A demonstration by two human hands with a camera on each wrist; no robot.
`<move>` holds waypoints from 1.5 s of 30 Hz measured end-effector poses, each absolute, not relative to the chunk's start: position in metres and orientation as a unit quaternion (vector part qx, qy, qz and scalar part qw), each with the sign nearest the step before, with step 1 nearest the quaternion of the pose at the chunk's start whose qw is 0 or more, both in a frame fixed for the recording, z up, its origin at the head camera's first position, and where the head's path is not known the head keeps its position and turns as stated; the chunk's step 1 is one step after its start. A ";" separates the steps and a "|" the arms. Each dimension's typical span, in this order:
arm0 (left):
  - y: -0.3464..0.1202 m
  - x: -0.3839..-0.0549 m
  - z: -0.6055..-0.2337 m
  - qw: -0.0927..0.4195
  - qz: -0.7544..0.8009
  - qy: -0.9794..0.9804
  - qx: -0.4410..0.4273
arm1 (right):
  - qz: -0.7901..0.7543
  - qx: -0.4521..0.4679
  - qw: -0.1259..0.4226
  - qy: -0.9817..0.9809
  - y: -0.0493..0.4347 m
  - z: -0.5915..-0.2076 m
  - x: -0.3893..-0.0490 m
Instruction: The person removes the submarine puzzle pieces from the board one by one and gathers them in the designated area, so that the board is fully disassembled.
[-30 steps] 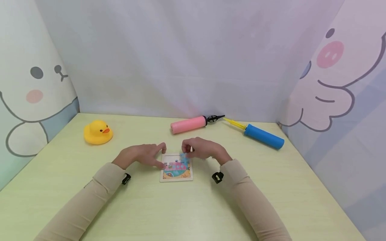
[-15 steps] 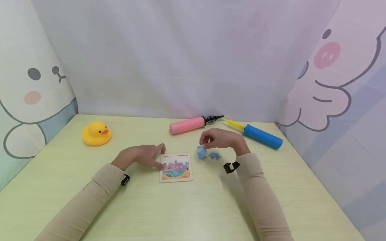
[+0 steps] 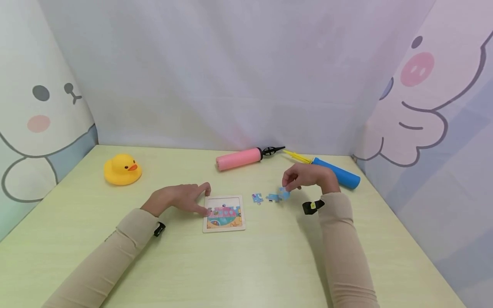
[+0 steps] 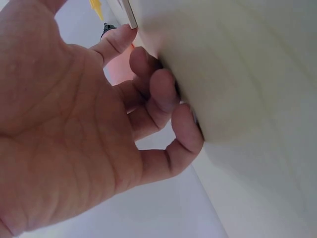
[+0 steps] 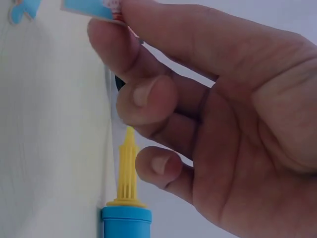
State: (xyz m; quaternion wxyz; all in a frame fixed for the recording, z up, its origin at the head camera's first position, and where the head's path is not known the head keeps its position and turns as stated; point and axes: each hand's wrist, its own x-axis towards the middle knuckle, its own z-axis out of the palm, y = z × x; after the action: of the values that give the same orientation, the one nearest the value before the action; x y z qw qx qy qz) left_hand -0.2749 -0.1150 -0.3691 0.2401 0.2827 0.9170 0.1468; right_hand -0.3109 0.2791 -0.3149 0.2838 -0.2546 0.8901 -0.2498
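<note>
A small square jigsaw puzzle board (image 3: 225,230) lies flat near the middle of the table; pink, teal and orange pieces fill its lower part, and its upper part is bare white. My left hand (image 3: 185,198) touches the board's left side with the thumb, the index finger near its far left corner. In the left wrist view the thumb meets the board's edge (image 4: 130,14). Right of the board, my right hand (image 3: 306,174) pinches a light blue puzzle piece (image 3: 284,194) between thumb and finger. Two loose blue pieces lie between, one nearer the board (image 3: 257,197) and one beside the held piece (image 3: 272,198).
A yellow rubber duck (image 3: 123,170) sits at the left. Behind the board lie a pink hand pump (image 3: 239,159) with a black nozzle and a blue pump (image 3: 346,176) with a yellow nozzle, partly behind the right hand. A pale cloth (image 3: 215,77) hangs at the table's back edge.
My right hand has moved from over the board to the right, spreading the blue pieces apart on the table, and carries one. My left hand has stayed at the board.
</note>
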 end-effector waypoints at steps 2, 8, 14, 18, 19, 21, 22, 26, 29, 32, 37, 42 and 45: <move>-0.116 -0.275 -0.369 0.238 0.145 0.918 0.282 | -0.245 -0.238 0.299 0.891 0.283 -0.317 -0.313; -0.117 -0.274 -0.370 0.238 0.148 0.917 0.284 | -0.231 -0.215 0.331 0.889 0.291 -0.324 -0.318; -0.117 -0.272 -0.371 0.242 0.152 0.914 0.287 | -0.218 -0.192 0.353 0.889 0.295 -0.334 -0.324; -0.115 -0.272 -0.370 0.243 0.155 0.914 0.284 | -0.204 -0.180 0.353 0.895 0.295 -0.336 -0.325; -0.115 -0.272 -0.370 0.242 0.155 0.915 0.283 | -0.202 -0.179 0.352 0.896 0.295 -0.337 -0.325; -0.114 -0.271 -0.370 0.242 0.155 0.916 0.280 | -0.199 -0.177 0.352 0.897 0.294 -0.337 -0.326; -0.114 -0.271 -0.370 0.242 0.154 0.917 0.279 | -0.198 -0.174 0.353 0.898 0.294 -0.337 -0.326; -0.114 -0.272 -0.371 0.243 0.151 0.917 0.278 | -0.195 -0.164 0.355 0.899 0.293 -0.339 -0.327; -0.115 -0.272 -0.370 0.243 0.150 0.916 0.280 | -0.194 -0.159 0.355 0.901 0.294 -0.341 -0.328; -0.116 -0.273 -0.369 0.240 0.150 0.916 0.285 | -0.199 -0.151 0.354 0.901 0.294 -0.342 -0.328; -0.118 -0.275 -0.370 0.235 0.152 0.914 0.294 | -0.209 -0.142 0.343 0.905 0.294 -0.341 -0.327; -0.119 -0.276 -0.370 0.236 0.144 0.912 0.302 | -0.216 -0.165 0.315 0.909 0.287 -0.337 -0.326; -0.119 -0.275 -0.369 0.240 0.135 0.914 0.299 | -0.212 -0.192 0.293 0.912 0.280 -0.335 -0.325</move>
State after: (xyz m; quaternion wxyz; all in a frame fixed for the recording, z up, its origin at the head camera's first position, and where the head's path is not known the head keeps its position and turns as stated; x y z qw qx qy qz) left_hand -0.2755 -0.1187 -0.3692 0.2397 0.2993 0.9137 0.1346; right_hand -0.3252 0.2801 -0.3349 0.2930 -0.1919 0.9123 -0.2123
